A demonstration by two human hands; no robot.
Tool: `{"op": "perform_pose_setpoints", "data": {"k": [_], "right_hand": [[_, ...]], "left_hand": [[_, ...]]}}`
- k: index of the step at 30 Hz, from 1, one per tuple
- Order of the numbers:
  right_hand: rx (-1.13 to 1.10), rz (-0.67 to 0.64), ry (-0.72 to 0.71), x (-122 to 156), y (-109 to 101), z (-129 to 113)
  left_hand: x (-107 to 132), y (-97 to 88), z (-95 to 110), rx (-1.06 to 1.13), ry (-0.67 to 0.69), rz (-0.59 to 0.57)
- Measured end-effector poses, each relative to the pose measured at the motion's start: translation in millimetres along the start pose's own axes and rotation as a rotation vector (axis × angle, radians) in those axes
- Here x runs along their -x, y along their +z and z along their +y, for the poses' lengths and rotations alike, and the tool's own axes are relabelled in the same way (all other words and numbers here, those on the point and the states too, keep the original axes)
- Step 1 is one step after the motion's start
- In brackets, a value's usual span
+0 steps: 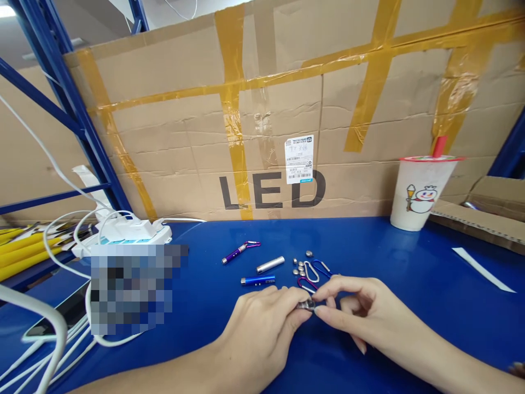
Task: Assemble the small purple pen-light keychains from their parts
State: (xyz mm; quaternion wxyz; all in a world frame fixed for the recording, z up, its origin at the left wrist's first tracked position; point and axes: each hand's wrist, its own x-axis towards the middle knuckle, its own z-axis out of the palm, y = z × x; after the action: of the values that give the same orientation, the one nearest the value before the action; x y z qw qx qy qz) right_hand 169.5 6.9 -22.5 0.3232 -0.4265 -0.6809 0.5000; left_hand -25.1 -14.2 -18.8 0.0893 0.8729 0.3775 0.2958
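My left hand (260, 325) is closed around a small dark cylindrical piece (304, 305), and its end sticks out between thumb and forefinger. At that end my right hand (365, 309) pinches with thumb and forefinger; whatever is between them is too small to name. Just beyond lie a blue mini flashlight tube (258, 280), a silver tube (270, 265) and a purple mini flashlight (233, 255) with a purple carabiner clip (252, 244). Several button cells (301, 268) sit beside a silver carabiner (311, 271), a blue carabiner (321, 267) and a purple carabiner (305, 284).
A big taped cardboard box (197, 158) stands behind the blue table (410, 268). On the right are a drink cup (422, 194) and a white strip (484, 270). To the left are a power strip (143, 232), white cables (53, 312) and a phone (61, 314).
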Motion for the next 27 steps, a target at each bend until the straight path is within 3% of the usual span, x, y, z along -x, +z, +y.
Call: {"op": "perform_pose_setpoints", "data": {"k": [7,27], "right_hand": [[0.032,0.019,-0.012,-0.7,-1.2,6.7],[0.048,0.079,-0.124,2.9,-2.1,-0.5]], "left_hand": [[-0.7,-3.1,0.6,-0.036,-0.034,-0.118],[-0.8,-3.0,0.9,0.216,-0.076,-0.097]]}}
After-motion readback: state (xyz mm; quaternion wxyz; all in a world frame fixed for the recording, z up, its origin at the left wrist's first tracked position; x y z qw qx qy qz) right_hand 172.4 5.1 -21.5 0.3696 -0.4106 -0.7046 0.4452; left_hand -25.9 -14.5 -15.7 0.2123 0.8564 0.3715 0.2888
